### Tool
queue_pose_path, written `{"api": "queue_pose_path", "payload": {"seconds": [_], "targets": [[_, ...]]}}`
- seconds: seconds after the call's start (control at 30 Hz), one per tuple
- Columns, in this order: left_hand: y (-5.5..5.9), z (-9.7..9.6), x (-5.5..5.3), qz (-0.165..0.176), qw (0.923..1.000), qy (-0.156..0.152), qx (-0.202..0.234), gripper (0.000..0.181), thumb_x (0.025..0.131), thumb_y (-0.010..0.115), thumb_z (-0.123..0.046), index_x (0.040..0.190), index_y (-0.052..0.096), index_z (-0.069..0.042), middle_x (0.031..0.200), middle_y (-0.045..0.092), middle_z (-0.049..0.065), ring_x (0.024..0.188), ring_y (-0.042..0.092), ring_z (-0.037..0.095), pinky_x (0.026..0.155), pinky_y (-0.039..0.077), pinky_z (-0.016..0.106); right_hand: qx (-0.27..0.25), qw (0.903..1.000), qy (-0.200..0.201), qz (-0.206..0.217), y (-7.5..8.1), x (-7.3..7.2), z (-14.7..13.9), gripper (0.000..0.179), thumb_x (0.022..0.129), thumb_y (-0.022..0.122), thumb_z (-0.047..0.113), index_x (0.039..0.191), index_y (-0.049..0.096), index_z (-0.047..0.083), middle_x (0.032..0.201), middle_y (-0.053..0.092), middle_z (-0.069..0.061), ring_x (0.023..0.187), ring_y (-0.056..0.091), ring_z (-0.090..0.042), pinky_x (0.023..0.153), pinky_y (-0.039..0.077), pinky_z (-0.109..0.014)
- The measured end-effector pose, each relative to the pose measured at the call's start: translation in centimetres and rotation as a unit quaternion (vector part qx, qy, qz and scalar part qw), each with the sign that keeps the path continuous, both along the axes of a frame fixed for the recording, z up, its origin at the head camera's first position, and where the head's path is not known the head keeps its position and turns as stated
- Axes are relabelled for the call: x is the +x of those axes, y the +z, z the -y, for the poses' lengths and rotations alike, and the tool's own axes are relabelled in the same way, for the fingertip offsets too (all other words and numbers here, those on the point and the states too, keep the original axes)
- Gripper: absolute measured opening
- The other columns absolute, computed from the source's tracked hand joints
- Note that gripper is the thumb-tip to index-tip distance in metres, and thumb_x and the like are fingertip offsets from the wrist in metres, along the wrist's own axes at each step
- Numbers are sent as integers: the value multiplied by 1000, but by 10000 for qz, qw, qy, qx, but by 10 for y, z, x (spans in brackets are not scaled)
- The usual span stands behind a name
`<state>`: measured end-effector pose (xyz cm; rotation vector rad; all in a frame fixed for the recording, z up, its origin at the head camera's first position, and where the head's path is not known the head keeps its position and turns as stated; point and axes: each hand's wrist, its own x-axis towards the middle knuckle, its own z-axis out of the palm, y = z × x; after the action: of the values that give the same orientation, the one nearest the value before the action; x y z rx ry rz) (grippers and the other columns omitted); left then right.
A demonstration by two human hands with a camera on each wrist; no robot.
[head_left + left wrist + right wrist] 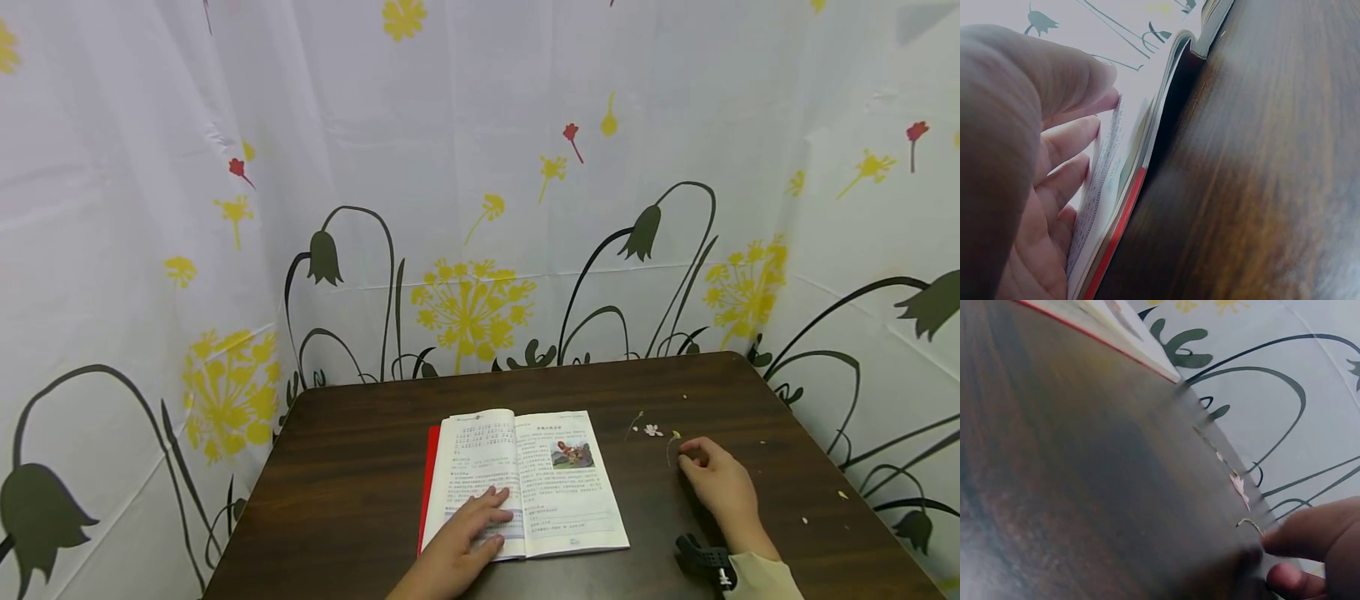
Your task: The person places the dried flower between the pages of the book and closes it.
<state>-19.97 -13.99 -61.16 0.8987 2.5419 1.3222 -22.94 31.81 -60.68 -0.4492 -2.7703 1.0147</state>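
An open book [555,500] with a red cover edge lies on the brown table. My left hand [468,537] rests on its left page, fingers spread; the left wrist view shows the fingers [1066,140] against the printed paper. Toward the right, my right hand [720,483] is bent low over the table, beside a small yellow flower on a thin stem [668,452]. In the right wrist view the curved stem [1247,522] comes up close to a fingertip, while a gap shows between thumb and finger. A pale pink blossom [653,430] lies just beyond.
Another thin sprig [634,423] lies between the book and the blossom. Small petal bits [805,521] are scattered over the right side of the table [337,483]. A white curtain [495,125] with printed flowers hangs behind the far edge.
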Motion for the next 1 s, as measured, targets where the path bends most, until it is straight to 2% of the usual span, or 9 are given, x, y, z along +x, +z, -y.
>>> {"api": "queue_pose_path", "payload": {"seconds": [0.13, 0.27, 0.37, 0.53, 0.77, 1.0], "targets": [[-1, 0, 0, -74, 10000, -8, -20, 31, 109, 66, -27, 139, 70, -24, 169, 53, 1, 162, 41, 35, 139, 22, 34, 627, 9974, 318, -164, 2, -1, 8, 26, 100, 78, 36, 115, 78, 15, 88, 64, -6, 70, 55, -19, 59, 40, -35], [0, 0, 1, -14, 10000, -20, 13, 31, 109, 65, -28, 140, 70, -24, 169, 52, 2, 162, 41, 36, 139, 22, 34, 941, 9948, 321, -230, 3, -1, 16, 14, 99, 76, 26, 104, 78, 13, 92, 68, -7, 73, 61, -22, 60, 48, -42], [1, 0, 1, 45, 10000, -15, 30, 31, 109, 65, -28, 140, 70, -23, 169, 52, 1, 163, 41, 35, 139, 21, 32, 1058, 9939, 286, -90, 4, -2, 17, 9, 97, 71, 19, 95, 74, 11, 89, 68, -6, 73, 63, -24, 63, 52, -46], [1, 0, 1, -11, 10000, -17, 2, 31, 109, 66, -28, 139, 70, -24, 169, 53, 1, 162, 42, 35, 139, 22, 33, 1083, 9933, 329, 242, 3, -4, 14, 12, 95, 66, 20, 86, 69, 12, 87, 68, -7, 72, 62, -22, 65, 53, -46], [1, 0, 1, 65, 10000, -46, 34, 31, 110, 65, -29, 140, 70, -23, 169, 52, 2, 163, 40, 36, 139, 21, 34, 689, 9973, 36, 248, 3, -1, 12, 19, 96, 66, 29, 91, 67, 11, 93, 65, -10, 77, 61, -24, 62, 46, -38], [1, 0, 0, 45, 10000, -18, -57, 31, 109, 66, -28, 140, 70, -24, 169, 52, -1, 163, 40, 34, 139, 23, 37, -129, 9990, -415, -135, 3, 1, 10, 18, 96, 69, 25, 101, 70, 8, 90, 71, -6, 75, 60, -21, 63, 44, -32]]}}
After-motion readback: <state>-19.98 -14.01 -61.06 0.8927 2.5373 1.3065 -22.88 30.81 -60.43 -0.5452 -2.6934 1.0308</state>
